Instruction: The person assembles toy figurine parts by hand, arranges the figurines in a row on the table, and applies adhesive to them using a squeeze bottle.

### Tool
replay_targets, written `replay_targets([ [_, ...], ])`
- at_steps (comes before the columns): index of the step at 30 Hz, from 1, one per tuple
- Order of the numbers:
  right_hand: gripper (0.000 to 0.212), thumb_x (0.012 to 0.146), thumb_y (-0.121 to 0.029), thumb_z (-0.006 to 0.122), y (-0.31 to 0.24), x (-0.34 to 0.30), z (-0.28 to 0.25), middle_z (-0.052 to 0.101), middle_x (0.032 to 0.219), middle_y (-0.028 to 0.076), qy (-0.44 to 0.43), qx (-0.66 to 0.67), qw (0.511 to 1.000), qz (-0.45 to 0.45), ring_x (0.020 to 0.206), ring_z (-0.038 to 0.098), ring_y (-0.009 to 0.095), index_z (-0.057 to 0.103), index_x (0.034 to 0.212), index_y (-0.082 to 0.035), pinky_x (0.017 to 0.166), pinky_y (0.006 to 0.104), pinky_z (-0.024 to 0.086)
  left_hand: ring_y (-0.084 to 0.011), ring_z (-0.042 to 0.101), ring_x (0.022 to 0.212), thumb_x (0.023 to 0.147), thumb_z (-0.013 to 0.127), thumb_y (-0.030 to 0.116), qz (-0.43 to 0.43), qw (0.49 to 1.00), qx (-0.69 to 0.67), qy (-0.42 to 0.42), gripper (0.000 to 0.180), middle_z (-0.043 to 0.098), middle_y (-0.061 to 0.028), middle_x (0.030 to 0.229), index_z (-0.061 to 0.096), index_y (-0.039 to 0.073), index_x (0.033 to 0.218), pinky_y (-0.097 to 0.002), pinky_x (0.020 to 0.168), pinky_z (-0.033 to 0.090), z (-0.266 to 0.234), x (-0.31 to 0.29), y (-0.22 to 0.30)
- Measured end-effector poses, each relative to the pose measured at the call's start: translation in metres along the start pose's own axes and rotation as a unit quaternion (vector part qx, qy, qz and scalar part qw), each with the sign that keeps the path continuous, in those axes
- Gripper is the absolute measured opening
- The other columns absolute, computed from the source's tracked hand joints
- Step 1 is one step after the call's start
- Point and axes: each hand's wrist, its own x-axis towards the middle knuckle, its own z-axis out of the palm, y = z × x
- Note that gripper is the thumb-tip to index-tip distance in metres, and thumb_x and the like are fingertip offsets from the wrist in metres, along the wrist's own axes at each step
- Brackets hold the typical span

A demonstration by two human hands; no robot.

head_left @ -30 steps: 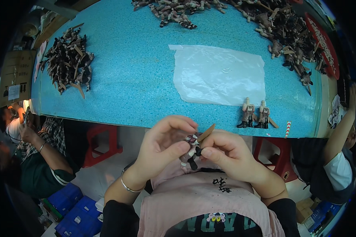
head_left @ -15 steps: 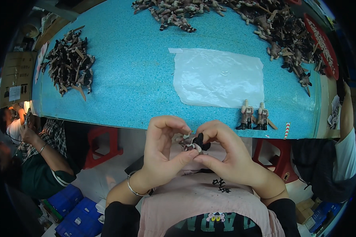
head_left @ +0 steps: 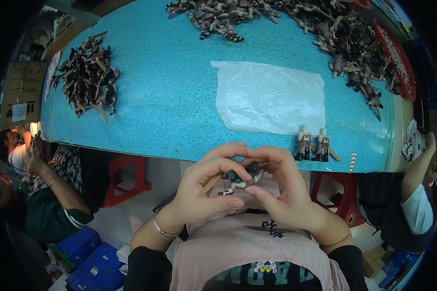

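Just in front of the table's near edge, a small toy figurine (head_left: 243,183) with dark, grey and white parts is held between both hands. My left hand (head_left: 206,189) curls round its left end, fingers over the top and thumb below. My right hand (head_left: 285,191) pinches the other end with thumb and fingers. A tan strip-like piece (head_left: 211,184) shows inside my left hand. The fingers partly hide the figurine. Two similar figurines, a left one (head_left: 303,143) and a right one (head_left: 322,144), stand upright on the blue table (head_left: 165,97) to the right.
Piles of figurines lie at the left (head_left: 87,77), the far middle (head_left: 218,19) and the far right (head_left: 349,43). A clear plastic sheet (head_left: 269,99) is on the table. A red tray (head_left: 393,53) of small pale pieces sits far right. Other people work at both sides, near red stools (head_left: 126,177).
The figurine has been turned between my hands, and its dark part now faces up. My left fingers have closed further over it. A person's arm at the right has moved lower.
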Motion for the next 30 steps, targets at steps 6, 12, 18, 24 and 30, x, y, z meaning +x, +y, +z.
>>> replay_targets([
  [6,0.051,0.083,0.001,0.063,-0.003,0.0,0.0,0.052,0.121,0.014,0.005,-0.028,1.0,0.007,0.112,0.054,0.025,0.044,0.13,-0.001,0.093,0.0358,0.044,-0.0315,0.037,0.134,0.072,0.083,0.019,0.032,0.998,0.048,0.005,0.035,0.056,-0.0095,0.128,0.067,0.006,0.101,-0.0437,0.109,0.031,0.0,0.001,0.0],
  [12,0.045,0.081,0.001,0.064,-0.015,0.021,-0.026,0.052,0.121,0.016,-0.041,-0.106,0.993,-0.021,0.112,0.053,0.028,0.05,0.124,-0.002,0.09,0.0346,0.046,-0.0319,0.04,0.132,0.07,0.084,0.019,0.057,0.994,0.089,0.028,0.037,0.058,-0.0091,0.125,0.067,0.005,0.1,-0.0446,0.106,0.034,-0.011,0.006,0.003],
  [18,0.023,0.081,0.002,0.062,-0.04,0.098,-0.085,0.059,0.099,0.013,0.074,-0.317,0.945,-0.013,0.097,0.057,0.029,0.064,0.103,-0.004,0.082,0.0368,0.048,-0.0325,0.045,0.127,0.07,0.085,0.023,0.087,0.968,0.177,0.157,0.037,0.06,-0.0101,0.12,0.067,0.004,0.096,-0.0435,0.104,0.036,-0.044,0.002,0.021],
  [24,0.016,0.084,0.001,0.063,-0.022,0.181,-0.072,0.057,0.096,0.011,0.056,-0.46,0.878,-0.123,0.093,0.058,0.027,0.065,0.098,-0.004,0.078,0.0359,0.047,-0.0309,0.046,0.127,0.068,0.08,0.008,0.108,0.932,0.236,0.253,0.03,0.06,-0.0089,0.12,0.066,0.004,0.094,-0.0428,0.103,0.037,-0.069,-0.008,0.038],
  [30,0.025,0.08,-0.016,0.071,-0.014,0.222,-0.041,0.064,0.092,0.017,0.099,-0.568,0.811,-0.104,0.087,0.063,0.036,0.057,0.096,-0.003,0.071,0.0461,0.05,-0.0285,0.049,0.124,0.069,0.078,0.003,0.149,0.845,0.376,0.349,0.028,0.06,-0.0103,0.119,0.065,0.004,0.094,-0.0382,0.102,0.039,-0.107,-0.016,0.07],
])
